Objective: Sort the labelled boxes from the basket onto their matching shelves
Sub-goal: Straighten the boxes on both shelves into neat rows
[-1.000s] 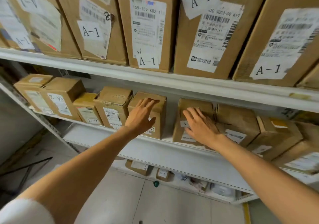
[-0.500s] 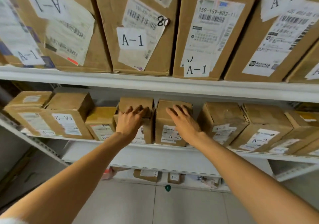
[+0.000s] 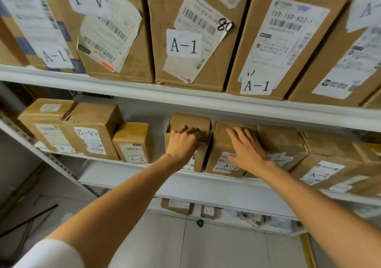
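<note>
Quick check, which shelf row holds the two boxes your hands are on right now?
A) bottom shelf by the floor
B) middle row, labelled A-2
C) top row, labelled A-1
B: the left hand grips one small box and the right hand lies flat on its neighbour, both on the middle shelf among A-2 labels.

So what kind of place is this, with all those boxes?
Probably a parcel storeroom or small warehouse: white metal shelves, cardboard boxes with barcoded shipping labels, and codes A-1 and A-2 stuck on.
</note>
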`<state>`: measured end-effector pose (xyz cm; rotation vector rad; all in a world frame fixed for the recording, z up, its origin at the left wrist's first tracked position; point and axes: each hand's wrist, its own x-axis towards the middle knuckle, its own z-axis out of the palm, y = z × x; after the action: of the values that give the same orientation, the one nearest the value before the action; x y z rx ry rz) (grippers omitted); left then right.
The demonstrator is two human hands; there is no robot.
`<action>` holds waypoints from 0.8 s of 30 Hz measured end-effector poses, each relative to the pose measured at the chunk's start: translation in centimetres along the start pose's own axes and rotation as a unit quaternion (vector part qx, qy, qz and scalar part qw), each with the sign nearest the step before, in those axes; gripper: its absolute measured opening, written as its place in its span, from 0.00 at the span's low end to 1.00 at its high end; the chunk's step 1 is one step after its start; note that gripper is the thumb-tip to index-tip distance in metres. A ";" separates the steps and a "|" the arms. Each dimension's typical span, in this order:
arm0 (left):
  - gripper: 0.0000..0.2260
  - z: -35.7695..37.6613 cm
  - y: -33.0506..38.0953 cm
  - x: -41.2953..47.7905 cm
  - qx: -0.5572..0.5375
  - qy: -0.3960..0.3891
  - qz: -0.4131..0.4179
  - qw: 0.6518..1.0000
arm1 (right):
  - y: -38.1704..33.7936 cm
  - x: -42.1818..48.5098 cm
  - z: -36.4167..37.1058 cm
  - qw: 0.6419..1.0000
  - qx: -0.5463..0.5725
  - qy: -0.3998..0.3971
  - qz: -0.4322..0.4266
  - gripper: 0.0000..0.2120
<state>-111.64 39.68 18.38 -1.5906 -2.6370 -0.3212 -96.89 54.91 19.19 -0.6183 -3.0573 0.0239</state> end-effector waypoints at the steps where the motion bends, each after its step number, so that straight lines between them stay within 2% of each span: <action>1: 0.20 -0.1 -0.3 -0.1 -0.011 -0.003 0.006 1.000 | -0.8 0.2 -0.2 1.000 0.003 0.009 -0.009 0.37; 5: 0.24 -1.4 -3.8 -2.4 -0.075 0.033 -0.013 0.997 | -6.0 1.7 -0.5 0.996 0.027 0.055 -0.070 0.31; 9: 0.21 -3.7 -11.0 -6.5 -0.051 0.098 -0.071 0.991 | -12.4 4.0 0.1 0.987 0.035 0.073 -0.139 0.26; 12: 0.23 -5.6 -16.8 -9.2 -0.028 0.108 -0.117 0.987 | -17.4 5.6 0.3 0.984 0.040 0.069 -0.161 0.25; 16: 0.38 -6.7 -24.2 -10.7 0.041 0.043 -0.159 0.986 | -23.1 8.5 1.2 0.986 0.028 -0.004 -0.164 0.24; 19: 0.46 -6.7 -27.9 -10.1 0.092 -0.030 -0.129 0.987 | -26.8 10.9 1.9 0.988 0.030 -0.066 -0.135 0.34; 22: 0.47 -6.1 -28.8 -9.3 0.095 -0.074 -0.103 0.987 | -29.1 12.4 3.1 0.991 0.008 -0.086 -0.099 0.40; 24: 0.42 -5.3 -28.5 -9.2 0.084 -0.056 -0.108 0.989 | -29.8 12.8 3.5 0.993 -0.024 -0.065 -0.090 0.37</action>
<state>-132.76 17.77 17.85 -1.3136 -2.8393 -0.0141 -120.33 32.39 16.48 -0.3527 -3.2359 -0.0127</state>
